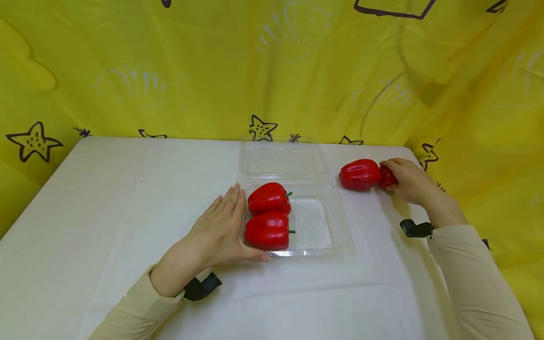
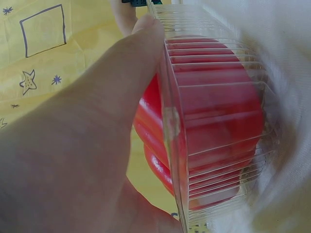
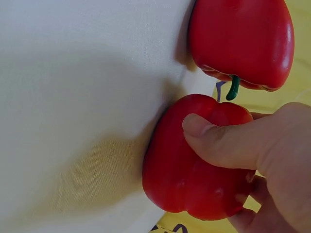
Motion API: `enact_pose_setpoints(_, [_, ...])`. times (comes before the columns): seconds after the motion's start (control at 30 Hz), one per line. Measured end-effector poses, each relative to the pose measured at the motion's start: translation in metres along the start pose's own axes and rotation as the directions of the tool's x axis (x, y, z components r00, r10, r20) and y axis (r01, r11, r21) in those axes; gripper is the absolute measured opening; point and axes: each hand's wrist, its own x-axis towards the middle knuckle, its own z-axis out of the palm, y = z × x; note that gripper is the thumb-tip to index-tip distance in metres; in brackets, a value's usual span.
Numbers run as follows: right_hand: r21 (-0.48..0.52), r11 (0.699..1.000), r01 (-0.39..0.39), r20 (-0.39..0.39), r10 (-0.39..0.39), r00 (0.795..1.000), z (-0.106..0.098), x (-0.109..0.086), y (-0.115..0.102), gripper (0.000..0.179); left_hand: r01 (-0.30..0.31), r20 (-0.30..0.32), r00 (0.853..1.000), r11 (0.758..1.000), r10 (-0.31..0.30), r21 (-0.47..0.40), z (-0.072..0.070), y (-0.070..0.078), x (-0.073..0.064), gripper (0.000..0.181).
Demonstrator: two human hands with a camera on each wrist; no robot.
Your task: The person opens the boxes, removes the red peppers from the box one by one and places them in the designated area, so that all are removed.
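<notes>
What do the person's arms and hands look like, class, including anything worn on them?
The left sleeve and right sleeve are beige and creased. A left dark strap and right dark strap show at the wrists. The left hand and right hand are ungloved.

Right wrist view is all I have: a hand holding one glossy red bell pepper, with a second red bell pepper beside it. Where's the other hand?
Observer: In the head view, the left hand has its straight fingers along the left edge of a clear plastic hinged container.
Operator: Copy. Is anything in that container yet?
Observer: Yes, two glossy red bell peppers lie in its left part, the far pepper and the near pepper, their green stems pointing right.
Operator: And its lid, open or closed?
Observer: Open; the clear plastic lid is folded back on the far side.
</notes>
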Motion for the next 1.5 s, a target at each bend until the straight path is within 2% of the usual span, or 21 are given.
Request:
enact_pose_setpoints(0.43, [0.006,1.0,0.001,0.005,-0.001,1.0,-0.002,-0.003,0.003,0.062,-0.005,-0.003,1.0,1.0,0.005,-0.004,-0.001,0.002,0.0,0.136])
enact_pose_setpoints(0.97, [0.093,0.995,-0.023,-0.015,0.024,1.0,-0.015,-0.012,-0.012,0.059,0.001,0.006,1.0,1.0,-0.001,-0.015,-0.002,0.001,-0.001,0.135])
enact_pose_setpoints(1.2, [0.094,0.996,-0.01,-0.062,0.016,0.998,-0.02,-0.017,-0.021,0.054,-0.002,0.006,1.0,1.0,0.002,-0.012,-0.002,0.001,-0.001,0.135])
enact_pose_setpoints(1.5, [0.079,0.992,0.097,-0.201,-0.08,0.976,-0.025,-0.018,-0.035,0.045,0.001,0.0,1.0,1.0,-0.001,-0.021,-0.001,0.001,-0.001,0.136])
